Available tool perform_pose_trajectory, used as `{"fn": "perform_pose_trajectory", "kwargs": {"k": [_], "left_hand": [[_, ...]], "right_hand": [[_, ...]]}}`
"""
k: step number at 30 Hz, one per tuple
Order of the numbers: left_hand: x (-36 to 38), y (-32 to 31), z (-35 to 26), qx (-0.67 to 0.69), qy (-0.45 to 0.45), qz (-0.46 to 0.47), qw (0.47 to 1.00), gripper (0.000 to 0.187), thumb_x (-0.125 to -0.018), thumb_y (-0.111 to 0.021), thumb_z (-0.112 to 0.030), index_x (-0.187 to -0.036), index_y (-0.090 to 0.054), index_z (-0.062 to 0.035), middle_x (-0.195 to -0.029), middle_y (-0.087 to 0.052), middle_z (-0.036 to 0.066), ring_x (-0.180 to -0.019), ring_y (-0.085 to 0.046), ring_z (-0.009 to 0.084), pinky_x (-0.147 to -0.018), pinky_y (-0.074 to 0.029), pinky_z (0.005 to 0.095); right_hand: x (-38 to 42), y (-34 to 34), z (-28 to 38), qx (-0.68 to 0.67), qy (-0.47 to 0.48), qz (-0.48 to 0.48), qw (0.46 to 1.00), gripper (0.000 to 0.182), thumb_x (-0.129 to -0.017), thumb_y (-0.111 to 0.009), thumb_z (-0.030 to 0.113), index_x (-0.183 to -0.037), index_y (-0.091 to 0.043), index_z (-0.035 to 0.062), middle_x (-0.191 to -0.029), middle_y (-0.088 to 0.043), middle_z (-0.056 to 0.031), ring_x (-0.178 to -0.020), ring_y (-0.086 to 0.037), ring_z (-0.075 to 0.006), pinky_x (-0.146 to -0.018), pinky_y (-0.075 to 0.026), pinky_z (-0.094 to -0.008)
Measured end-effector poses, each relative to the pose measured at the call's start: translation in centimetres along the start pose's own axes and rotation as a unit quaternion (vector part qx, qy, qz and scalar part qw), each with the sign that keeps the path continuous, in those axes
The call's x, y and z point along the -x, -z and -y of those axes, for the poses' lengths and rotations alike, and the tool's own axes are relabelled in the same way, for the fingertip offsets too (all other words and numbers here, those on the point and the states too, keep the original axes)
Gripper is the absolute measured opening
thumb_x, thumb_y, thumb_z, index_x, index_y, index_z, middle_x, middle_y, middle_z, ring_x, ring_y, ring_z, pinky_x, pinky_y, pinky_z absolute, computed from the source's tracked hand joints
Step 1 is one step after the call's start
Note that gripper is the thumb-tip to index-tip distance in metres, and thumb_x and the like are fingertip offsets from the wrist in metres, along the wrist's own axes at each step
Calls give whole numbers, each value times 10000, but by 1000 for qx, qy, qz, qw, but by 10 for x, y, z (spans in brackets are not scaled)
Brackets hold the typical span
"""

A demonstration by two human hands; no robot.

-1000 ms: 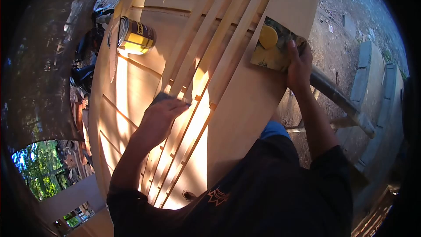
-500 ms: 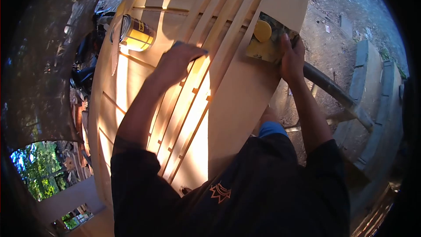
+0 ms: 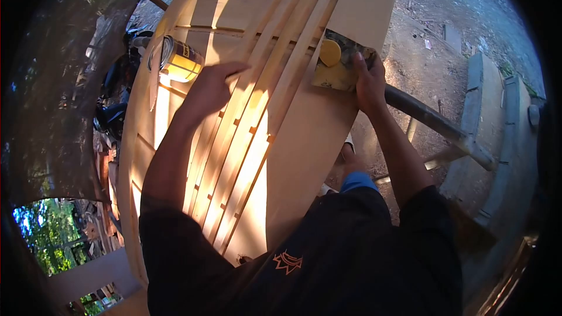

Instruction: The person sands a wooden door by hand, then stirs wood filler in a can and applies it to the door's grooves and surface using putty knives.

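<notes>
My left hand (image 3: pixel 212 90) is over the long wooden slats (image 3: pixel 275 61) of a panelled wooden door (image 3: pixel 310 140). Its fingers are curled, with a thin tip pointing right; whatever they may hold is hidden. At the door's right edge, my right hand (image 3: pixel 370 85) grips a flat, dark plate (image 3: pixel 333 79) smeared with yellowish paste, thumb on top. A round yellow lid or lump (image 3: pixel 330 52) sits on that plate. Beyond my left hand, a yellow and brown can (image 3: pixel 182 61) lies tilted on the door.
A thin wooden strip (image 3: pixel 156 76) is beside the can. A dark pipe (image 3: pixel 439 120) runs off to the right below the door's edge. Concrete blocks (image 3: pixel 483 105) stand on the dirt ground (image 3: pixel 427 64). Dark mesh (image 3: pixel 55 93) hangs at the left.
My left hand has moved left and slightly down along the slats. My right hand and the plate appear shifted left, together with the door, as the view turned slightly.
</notes>
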State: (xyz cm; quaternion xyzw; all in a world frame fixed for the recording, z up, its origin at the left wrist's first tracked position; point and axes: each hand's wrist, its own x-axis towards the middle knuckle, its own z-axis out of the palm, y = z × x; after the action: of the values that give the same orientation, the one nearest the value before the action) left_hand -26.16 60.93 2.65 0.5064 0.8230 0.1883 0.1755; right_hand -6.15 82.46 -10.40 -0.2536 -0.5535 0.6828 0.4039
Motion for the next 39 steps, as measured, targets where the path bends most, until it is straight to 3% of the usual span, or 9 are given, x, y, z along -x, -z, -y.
{"fn": "perform_pose_trajectory", "kwargs": {"k": [2, 8, 15, 18, 24, 27, 31, 34, 39], "left_hand": [[-43, -8, 10, -64, -36, -17, 997, 424, -748, -470, 87, -1131, -605, -36, -1049, -655, 146, -963, -636, 241, -857, -474, 301], [-100, 8, -2, 47, 75, 8, 996, 392, -716, -531, 2, -1094, -626, -35, -1003, -656, 168, -904, -644, 240, -794, -493, 300], [5, 32, -36, 81, 259, 34, 962, 309, -693, -571, -48, -994, -621, 3, -730, -617, 99, -644, -581, 133, -625, -469, 274], [47, 16, -50, 20, 419, 1, 908, 311, -720, -570, -30, -1028, -604, 0, -847, -648, 216, -830, -664, 284, -716, -496, 339], [62, -55, -48, 115, 500, -107, 852, 301, -770, -598, -42, -1069, -608, -4, -986, -621, 191, -878, -622, 270, -777, -485, 344], [63, -58, -56, 107, 438, -121, 885, 384, -782, -485, 36, -1151, -577, -17, -1062, -590, 199, -939, -596, 295, -794, -473, 363], [35, -49, -61, 60, 540, -61, 837, 475, -768, -399, 55, -1211, -544, -38, -950, -628, 174, -901, -622, 235, -789, -464, 304], [8, -60, -52, 88, 572, -46, 814, 419, -798, -445, -15, -1202, -556, -34, -723, -621, 107, -621, -594, 141, -597, -472, 288], [-75, -50, -71, 103, 587, -37, 802, 375, -821, -486, -66, -1184, -563, -9, -776, -638, 129, -645, -608, 152, -623, -482, 299]], "right_hand": [[-2, 3, -3, 16, -14, 0, 1000, 289, -936, -501, 156, -1159, -489, -27, -1054, -590, -75, -961, -547, -134, -867, -427, -281], [2, -5, 13, -7, -39, -23, 999, 261, -930, -504, 167, -1099, -509, -33, -978, -587, -77, -906, -529, -132, -831, -416, -286], [-32, 8, 5, -90, -118, -11, 989, 314, -930, -525, 174, -1179, -466, -8, -1059, -574, -69, -950, -538, -125, -853, -433, -282], [-80, 18, 8, -106, -136, -3, 985, 288, -925, -528, 177, -1163, -483, 20, -1070, -585, -76, -942, -575, -158, -828, -484, -313], [-167, 27, 3, -60, -125, 127, 982, 344, -933, -506, 171, -1227, -439, 8, -1139, -550, -95, -1018, -557, -174, -871, -467, -322], [-184, 26, 11, -20, -120, 139, 983, 361, -927, -512, 169, -1233, -429, -6, -1123, -544, -99, -1011, -545, -170, -862, -462, -319], [-196, 35, 1, 14, -122, 132, 984, 381, -930, -524, 182, -1220, -429, -47, -1164, -527, -122, -1061, -513, -170, -924, -407, -313], [-195, 33, -1, 39, -146, 106, 983, 390, -933, -519, 190, -1217, -426, -61, -1159, -524, -136, -1049, -513, -172, -908, -420, -316], [-190, 29, 6, 78, -139, 61, 985, 364, -935, -514, 190, -1196, -445, -54, -1133, -537, -128, -1030, -514, -172, -895, -413, -307]]}}
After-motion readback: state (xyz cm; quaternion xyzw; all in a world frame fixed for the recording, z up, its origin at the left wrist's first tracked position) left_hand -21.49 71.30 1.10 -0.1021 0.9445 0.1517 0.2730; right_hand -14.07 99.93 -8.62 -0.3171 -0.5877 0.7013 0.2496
